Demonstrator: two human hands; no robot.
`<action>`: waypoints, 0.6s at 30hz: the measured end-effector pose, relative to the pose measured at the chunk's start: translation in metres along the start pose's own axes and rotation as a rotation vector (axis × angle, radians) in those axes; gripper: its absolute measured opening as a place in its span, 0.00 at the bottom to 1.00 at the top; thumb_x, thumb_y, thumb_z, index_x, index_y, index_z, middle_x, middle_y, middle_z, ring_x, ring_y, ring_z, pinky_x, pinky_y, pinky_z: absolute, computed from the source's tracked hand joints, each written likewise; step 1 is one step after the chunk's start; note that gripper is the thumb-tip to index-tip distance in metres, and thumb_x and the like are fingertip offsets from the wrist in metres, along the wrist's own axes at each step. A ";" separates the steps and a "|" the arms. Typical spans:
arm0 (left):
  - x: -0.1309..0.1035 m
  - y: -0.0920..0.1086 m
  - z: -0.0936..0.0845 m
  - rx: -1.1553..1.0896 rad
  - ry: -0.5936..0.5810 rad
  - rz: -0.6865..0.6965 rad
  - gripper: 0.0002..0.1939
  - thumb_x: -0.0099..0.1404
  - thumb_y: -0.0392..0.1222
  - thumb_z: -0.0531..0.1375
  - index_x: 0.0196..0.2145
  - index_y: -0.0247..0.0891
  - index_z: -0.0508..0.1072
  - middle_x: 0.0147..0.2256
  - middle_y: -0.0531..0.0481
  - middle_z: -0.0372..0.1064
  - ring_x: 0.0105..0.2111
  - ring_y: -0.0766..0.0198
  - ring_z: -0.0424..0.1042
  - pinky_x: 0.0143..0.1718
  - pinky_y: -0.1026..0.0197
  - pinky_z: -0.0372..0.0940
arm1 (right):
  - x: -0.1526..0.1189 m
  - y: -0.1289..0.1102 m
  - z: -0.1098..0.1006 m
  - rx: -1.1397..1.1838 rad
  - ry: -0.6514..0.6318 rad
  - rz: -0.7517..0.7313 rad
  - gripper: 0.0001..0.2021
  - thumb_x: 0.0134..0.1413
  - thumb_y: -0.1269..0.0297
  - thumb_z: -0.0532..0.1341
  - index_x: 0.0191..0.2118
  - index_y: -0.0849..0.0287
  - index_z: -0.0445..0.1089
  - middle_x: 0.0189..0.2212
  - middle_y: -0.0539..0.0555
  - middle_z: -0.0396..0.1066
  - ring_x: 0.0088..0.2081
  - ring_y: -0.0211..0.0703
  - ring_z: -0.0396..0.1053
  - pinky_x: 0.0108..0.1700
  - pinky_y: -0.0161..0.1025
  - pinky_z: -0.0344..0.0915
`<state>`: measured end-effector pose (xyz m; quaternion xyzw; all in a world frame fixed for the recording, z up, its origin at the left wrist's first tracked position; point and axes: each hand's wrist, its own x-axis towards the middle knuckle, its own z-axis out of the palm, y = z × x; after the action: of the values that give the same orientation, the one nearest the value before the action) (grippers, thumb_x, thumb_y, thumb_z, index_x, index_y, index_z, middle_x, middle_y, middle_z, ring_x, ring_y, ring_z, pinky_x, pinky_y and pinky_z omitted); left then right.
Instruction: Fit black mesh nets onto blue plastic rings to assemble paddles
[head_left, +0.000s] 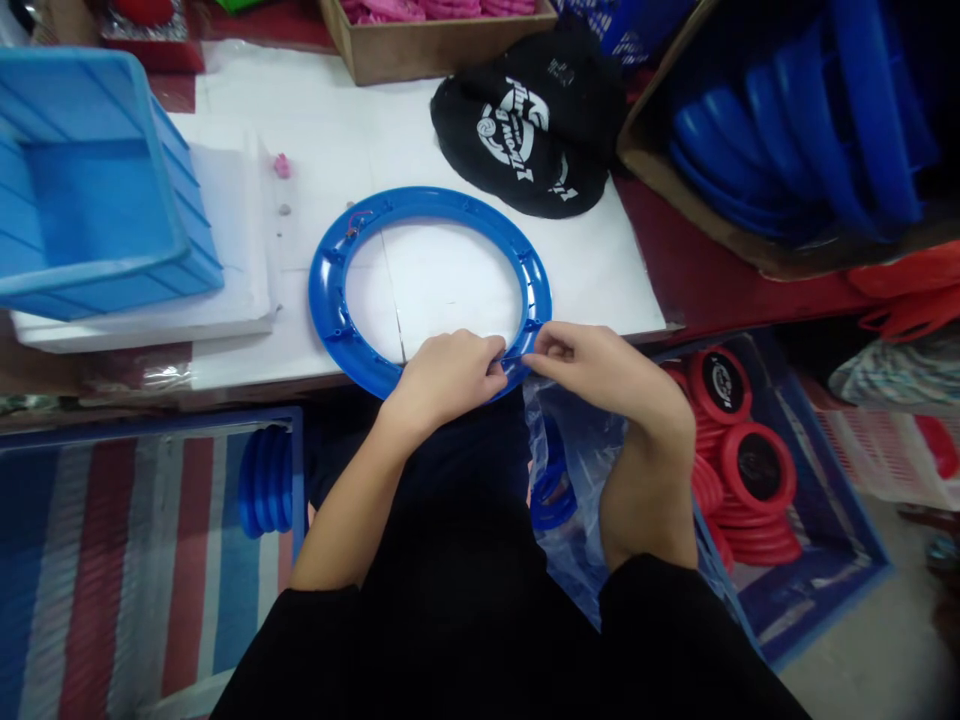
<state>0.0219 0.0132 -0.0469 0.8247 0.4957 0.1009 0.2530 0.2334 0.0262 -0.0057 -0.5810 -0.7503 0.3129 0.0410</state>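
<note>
Lettering (517, 128), inverted and only partly legible, marked black cloth (574, 110) at upper centre-right. At the white-covered bench (600, 275), mid-frame, was a blue ring (429, 203); our left hand (454, 378) and right hand (604, 367) met its lower right, fingers nearly closed, but we couldn't tell what they gripped.
</note>
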 end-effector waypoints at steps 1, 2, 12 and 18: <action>0.000 0.000 0.000 -0.006 0.001 -0.011 0.11 0.71 0.43 0.56 0.38 0.39 0.79 0.34 0.43 0.77 0.34 0.53 0.76 0.32 0.57 0.57 | 0.000 0.000 -0.003 0.024 0.013 -0.039 0.09 0.65 0.62 0.66 0.32 0.55 0.71 0.23 0.46 0.69 0.27 0.40 0.65 0.32 0.39 0.58; 0.000 0.000 -0.001 -0.013 -0.001 -0.021 0.11 0.70 0.43 0.57 0.37 0.40 0.79 0.34 0.43 0.77 0.33 0.54 0.75 0.32 0.57 0.56 | 0.000 0.000 -0.005 0.039 0.040 -0.073 0.08 0.64 0.62 0.65 0.33 0.56 0.72 0.24 0.46 0.70 0.27 0.41 0.66 0.33 0.39 0.58; -0.001 -0.005 0.000 -0.056 0.001 0.001 0.10 0.68 0.41 0.57 0.36 0.39 0.79 0.33 0.45 0.77 0.31 0.58 0.72 0.31 0.57 0.54 | 0.011 0.013 0.022 0.039 0.283 -0.092 0.05 0.62 0.64 0.68 0.34 0.55 0.75 0.31 0.50 0.78 0.34 0.45 0.73 0.39 0.41 0.62; -0.006 -0.011 -0.014 -0.070 -0.089 0.093 0.16 0.74 0.46 0.54 0.38 0.38 0.80 0.35 0.44 0.79 0.34 0.57 0.76 0.35 0.57 0.60 | 0.000 -0.004 0.032 -0.117 0.305 0.054 0.05 0.63 0.66 0.68 0.34 0.54 0.73 0.30 0.50 0.76 0.35 0.47 0.74 0.36 0.41 0.57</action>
<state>0.0049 0.0161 -0.0401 0.8411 0.4413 0.0928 0.2986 0.2164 0.0125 -0.0299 -0.6432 -0.7363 0.1777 0.1121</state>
